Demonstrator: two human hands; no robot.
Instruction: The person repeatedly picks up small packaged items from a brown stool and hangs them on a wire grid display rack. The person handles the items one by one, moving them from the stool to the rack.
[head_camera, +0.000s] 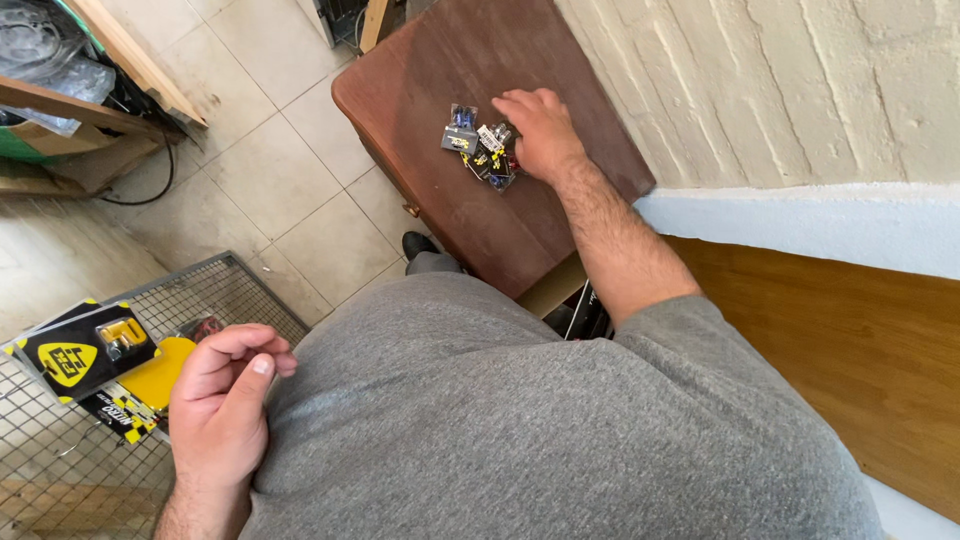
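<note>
My right hand (540, 130) reaches out over a dark brown wooden table (470, 210) and rests on a small heap of little clear packets (482, 148) with black, blue and yellow contents; its fingers curl over the heap's right side. My left hand (222, 400) hangs loosely curled beside my grey shirt, holding nothing, just right of black-and-yellow blister packs (85, 352) and a yellow card (160, 372) lying on a wire mesh rack (230, 285).
A painted brick wall (800, 90) runs along the right, with a light blue ledge (800, 225) and a wooden board (860, 360) below it. Wooden planks, cardboard and plastic clutter (70, 90) sit at upper left on the tiled floor (270, 180).
</note>
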